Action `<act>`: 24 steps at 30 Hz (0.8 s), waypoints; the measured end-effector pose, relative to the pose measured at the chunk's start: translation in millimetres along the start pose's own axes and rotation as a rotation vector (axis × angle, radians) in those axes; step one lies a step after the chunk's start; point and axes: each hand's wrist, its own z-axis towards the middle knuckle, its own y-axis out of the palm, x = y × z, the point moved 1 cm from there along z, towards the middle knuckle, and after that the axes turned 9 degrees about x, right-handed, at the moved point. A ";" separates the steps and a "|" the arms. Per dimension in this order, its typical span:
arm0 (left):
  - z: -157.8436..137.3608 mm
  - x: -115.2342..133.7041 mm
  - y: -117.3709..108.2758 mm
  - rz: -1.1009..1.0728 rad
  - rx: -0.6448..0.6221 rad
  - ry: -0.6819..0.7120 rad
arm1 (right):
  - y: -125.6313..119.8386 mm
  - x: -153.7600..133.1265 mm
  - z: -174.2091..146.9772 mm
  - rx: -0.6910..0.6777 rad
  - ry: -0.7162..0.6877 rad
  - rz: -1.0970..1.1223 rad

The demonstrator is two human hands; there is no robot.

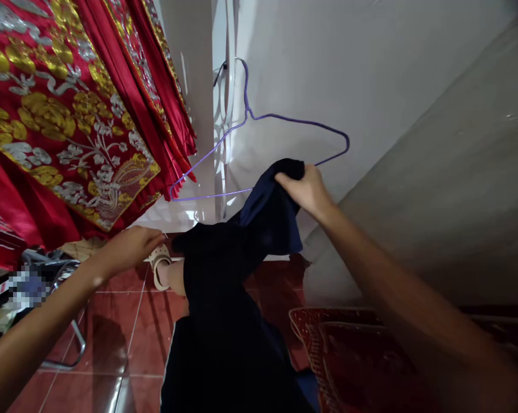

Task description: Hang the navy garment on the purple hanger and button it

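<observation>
Holding dark cloth (245, 241) across 5 o'clock part of purple hanger (293, 119).
Pinching 2 o'clock edge with closed fingers of right hand (308, 189), likely to keep cloth raised; reaching to 9 o'clock end with left hand (132, 246), fingers bunched, cannot tell if gripping. Apparently hooked on white grille (230, 94) at 12 o'clock to free hands.

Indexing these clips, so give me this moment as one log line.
right hand: grips dark cloth | left hand: beside cloth, grip unclear | purple hanger: hanging, partly hidden by cloth
</observation>
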 end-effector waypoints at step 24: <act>103.8 10.8 68.8 0.039 -0.069 0.126 | -40.0 -22.2 -10.1 0.000 -0.123 -0.255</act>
